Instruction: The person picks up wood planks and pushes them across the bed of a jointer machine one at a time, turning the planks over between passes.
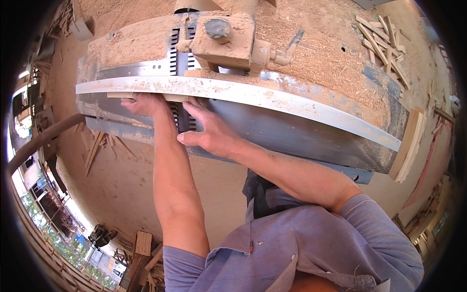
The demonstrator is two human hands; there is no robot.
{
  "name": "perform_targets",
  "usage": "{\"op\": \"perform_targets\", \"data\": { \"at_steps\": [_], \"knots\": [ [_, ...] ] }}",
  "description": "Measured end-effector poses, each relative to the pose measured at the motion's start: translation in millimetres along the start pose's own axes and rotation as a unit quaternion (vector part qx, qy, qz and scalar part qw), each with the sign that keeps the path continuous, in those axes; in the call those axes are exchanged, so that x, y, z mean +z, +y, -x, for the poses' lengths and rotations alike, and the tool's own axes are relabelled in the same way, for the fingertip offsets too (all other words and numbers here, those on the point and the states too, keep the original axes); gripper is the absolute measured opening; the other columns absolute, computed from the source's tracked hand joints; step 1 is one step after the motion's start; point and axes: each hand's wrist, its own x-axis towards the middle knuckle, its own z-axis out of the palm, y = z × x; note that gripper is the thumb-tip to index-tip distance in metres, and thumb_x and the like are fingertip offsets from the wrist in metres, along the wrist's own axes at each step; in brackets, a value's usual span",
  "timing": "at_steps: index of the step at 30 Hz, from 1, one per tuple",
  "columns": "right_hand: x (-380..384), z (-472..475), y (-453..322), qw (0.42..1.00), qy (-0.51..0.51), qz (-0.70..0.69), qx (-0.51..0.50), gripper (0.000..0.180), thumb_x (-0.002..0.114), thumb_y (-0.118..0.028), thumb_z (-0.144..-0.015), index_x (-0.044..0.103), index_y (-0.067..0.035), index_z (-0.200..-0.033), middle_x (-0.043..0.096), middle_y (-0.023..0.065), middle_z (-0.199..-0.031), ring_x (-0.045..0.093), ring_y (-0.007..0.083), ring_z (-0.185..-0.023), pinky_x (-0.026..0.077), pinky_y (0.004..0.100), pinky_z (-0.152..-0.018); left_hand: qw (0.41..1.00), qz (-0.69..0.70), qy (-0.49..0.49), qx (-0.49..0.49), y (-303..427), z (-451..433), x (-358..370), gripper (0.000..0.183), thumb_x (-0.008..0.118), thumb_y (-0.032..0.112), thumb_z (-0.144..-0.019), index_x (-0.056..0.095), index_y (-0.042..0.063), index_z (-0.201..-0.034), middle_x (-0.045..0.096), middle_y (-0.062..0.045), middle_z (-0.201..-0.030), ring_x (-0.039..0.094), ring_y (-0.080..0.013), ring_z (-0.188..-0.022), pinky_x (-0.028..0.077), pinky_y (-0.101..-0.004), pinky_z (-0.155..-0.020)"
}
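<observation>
A pale wooden strip (177, 98) lies along the metal fence (233, 90) of a jointer, across its slotted cutterhead opening; the fence's top edge hides part of it. My left hand (147, 104) is curled over the strip near its left part, pressing it at the fence. At the strip's right end, the fingertips of my right hand (211, 129) touch the wood, while the thumb stretches away over the slotted table lips. Under both hands runs the bare steel jointer table (292, 129). The cutter itself is not plainly visible.
Behind the fence stands a dust-coated fence bracket (224, 47) with a lever handle (292, 45). Stacked wooden strips (408, 144) rest at the table's right end. Offcuts (385, 43) lie on sawdust at upper right; more scraps (95, 151) lie at left. A brown bar (47, 140) extends left.
</observation>
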Motion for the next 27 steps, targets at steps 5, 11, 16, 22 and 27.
{"op": "perform_targets", "data": {
  "at_steps": [5,11,16,22,27],
  "knots": [
    [19.4,-19.3,2.1,1.0,-0.004,-0.008,-0.006,0.101,0.075,-0.037,-0.081,0.029,0.013,-0.155,0.014,0.033,-0.167,0.014,0.0382,-0.158,0.017,0.0414,-0.127,1.0,-0.012,-0.026,0.001,-6.6,-31.4,-6.7,0.013,0.045,-0.003,-0.098,0.04,-0.001,-0.11,0.06,-0.021,-0.115,0.066,-0.0318,-0.093,0.064,-0.0473,-0.076],
    [41.8,-47.5,2.5,1.0,-0.011,0.013,-0.007,0.102,0.075,-0.035,-0.081,0.026,0.012,-0.156,0.014,0.0308,-0.168,0.016,0.0376,-0.158,0.018,0.0412,-0.127,1.0,-0.006,-0.02,-0.008,-9.5,-68.3,-14.6,0.019,0.053,-0.003,-0.099,0.04,-0.001,-0.112,0.059,-0.021,-0.117,0.066,-0.0298,-0.097,0.064,-0.0471,-0.079],
    [69.0,-65.2,4.5,0.999,-0.023,0.046,0.002,0.102,0.077,-0.033,-0.08,0.026,0.01,-0.157,0.017,0.0289,-0.168,0.018,0.0363,-0.157,0.021,0.0402,-0.126,0.996,-0.079,-0.04,0.0,-4.2,-90.8,-23.9,0.043,0.066,-0.004,-0.09,0.044,-0.006,-0.126,0.059,-0.022,-0.124,0.066,-0.0287,-0.104,0.059,-0.0401,-0.087],
    [98.2,-38.4,8.2,0.986,-0.092,0.14,-0.012,0.087,0.075,-0.023,-0.083,0.035,0.009,-0.154,0.039,0.0293,-0.159,0.04,0.0384,-0.148,0.032,0.0394,-0.122,0.969,-0.133,-0.077,-0.192,43.3,-97.7,-90.4,0.067,0.051,-0.009,-0.078,0.041,-0.011,-0.145,0.059,-0.025,-0.131,0.062,-0.0314,-0.119,0.051,-0.0423,-0.102],
    [92.6,17.3,-3.5,0.994,-0.026,0.094,0.051,0.076,0.072,-0.019,-0.09,0.039,0.006,-0.153,0.051,0.0286,-0.149,0.054,0.0347,-0.137,0.043,0.0418,-0.114,0.943,0.154,-0.104,-0.277,88.4,-39.3,-164.7,0.055,0.044,0.006,-0.077,0.053,-0.008,-0.129,0.062,-0.021,-0.12,0.062,-0.0378,-0.116,0.054,-0.0513,-0.099]
  ]
}}
